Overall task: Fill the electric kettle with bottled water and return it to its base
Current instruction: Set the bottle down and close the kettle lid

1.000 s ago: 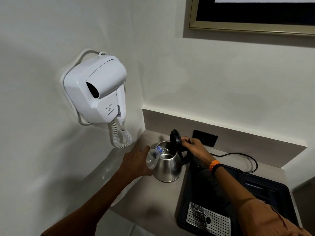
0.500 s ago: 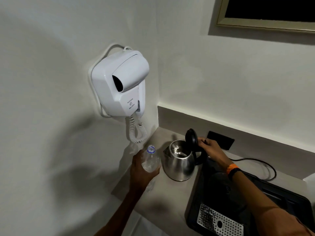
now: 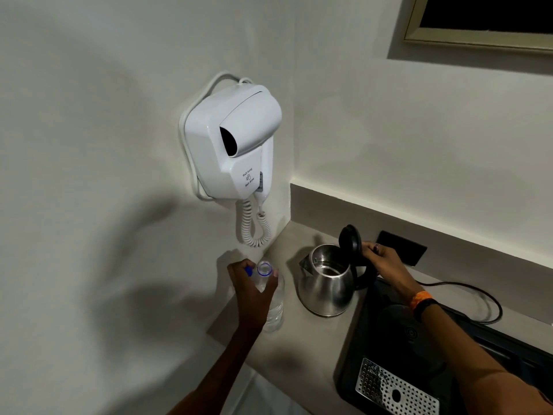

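Note:
A steel electric kettle (image 3: 326, 287) stands on the grey counter (image 3: 302, 351), its black lid (image 3: 350, 239) raised upright. My right hand (image 3: 384, 262) rests on the kettle's black handle behind the lid. Left of the kettle, a clear plastic water bottle (image 3: 273, 304) stands upright on the counter, uncapped, its blue-ringed mouth showing. My left hand (image 3: 253, 290) is wrapped around the bottle's upper part, with a blue cap held at the fingers. The kettle's round base (image 3: 398, 322) lies on the black tray, partly behind my right forearm.
A black tray (image 3: 386, 363) with a perforated metal drip plate (image 3: 392, 390) fills the counter's right side. A black power cord (image 3: 478, 298) loops behind it near a black wall socket (image 3: 401, 248). A white wall-mounted hair dryer (image 3: 236, 148) with coiled cord hangs above the bottle.
The bottle went from tilted over the kettle's mouth to upright, then down onto the counter left of the kettle. My right hand stayed at the kettle's handle. The view shifted left.

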`<state>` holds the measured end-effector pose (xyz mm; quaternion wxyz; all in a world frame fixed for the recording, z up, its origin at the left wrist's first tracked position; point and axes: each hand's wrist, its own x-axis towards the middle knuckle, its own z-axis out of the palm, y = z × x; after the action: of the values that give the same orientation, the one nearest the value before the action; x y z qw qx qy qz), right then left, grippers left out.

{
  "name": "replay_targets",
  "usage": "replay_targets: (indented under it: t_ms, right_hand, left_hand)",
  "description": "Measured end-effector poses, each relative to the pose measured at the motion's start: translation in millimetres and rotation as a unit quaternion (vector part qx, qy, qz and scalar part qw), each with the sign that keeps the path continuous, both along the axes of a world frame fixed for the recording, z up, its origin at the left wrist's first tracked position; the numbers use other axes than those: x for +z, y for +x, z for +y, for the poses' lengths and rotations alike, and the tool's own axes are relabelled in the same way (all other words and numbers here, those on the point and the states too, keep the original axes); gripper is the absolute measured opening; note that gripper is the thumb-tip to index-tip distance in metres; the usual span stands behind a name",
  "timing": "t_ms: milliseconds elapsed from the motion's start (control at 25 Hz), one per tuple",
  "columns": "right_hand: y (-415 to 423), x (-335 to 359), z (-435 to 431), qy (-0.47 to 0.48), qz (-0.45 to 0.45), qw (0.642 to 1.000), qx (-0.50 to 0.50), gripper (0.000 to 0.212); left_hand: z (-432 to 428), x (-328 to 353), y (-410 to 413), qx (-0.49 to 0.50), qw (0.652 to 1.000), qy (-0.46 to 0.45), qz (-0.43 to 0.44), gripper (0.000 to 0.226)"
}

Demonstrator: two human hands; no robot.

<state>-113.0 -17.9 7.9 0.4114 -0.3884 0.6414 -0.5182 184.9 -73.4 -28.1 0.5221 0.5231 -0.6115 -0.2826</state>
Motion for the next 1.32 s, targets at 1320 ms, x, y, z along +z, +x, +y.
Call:
replay_targets:
  t_ms: [1320]
  right_hand:
    - [40, -3, -25, 0.128, 0.423, 0.897, -0.002, 0.041]
  left_hand:
    - [56, 25, -53, -0.221, 0.945, -0.187, -0.150, 0.047]
